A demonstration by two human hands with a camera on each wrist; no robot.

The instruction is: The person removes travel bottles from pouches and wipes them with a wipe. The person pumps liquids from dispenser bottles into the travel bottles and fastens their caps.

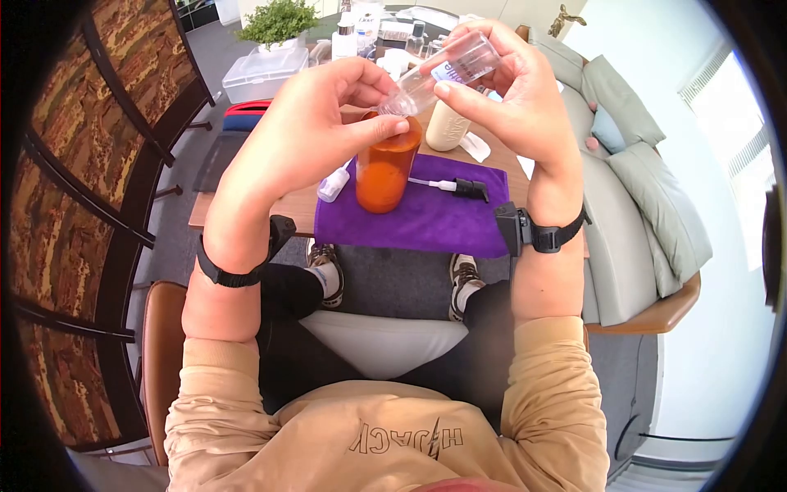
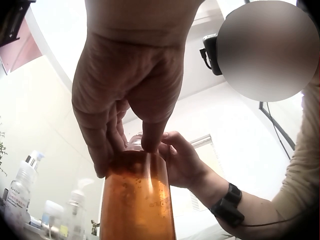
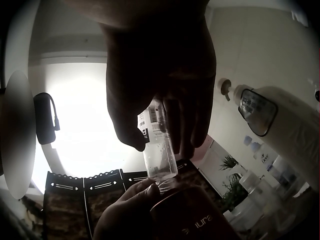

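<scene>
My right hand (image 1: 529, 102) grips a small clear bottle (image 1: 471, 59) with a printed label, tilted with its neck down to the left. That neck meets the top of an orange bottle (image 1: 384, 176), which stands upright with orange liquid inside. The left hand (image 1: 287, 127) holds the orange bottle around its top, thumb on the near side at the rim and fingers over the far side, beside the clear neck. In the right wrist view, drops cling inside the clear bottle (image 3: 161, 162). Under the orange bottle lies a purple cloth (image 1: 426, 225).
On the cloth lie a black pump head (image 1: 470, 189) with a white tube and a small clear-white piece (image 1: 333, 185). A cream bottle (image 1: 448, 127) stands behind. Farther back are a lidded plastic box (image 1: 262, 78), a green plant (image 1: 279, 22) and several bottles. A sofa (image 1: 611, 205) is at right.
</scene>
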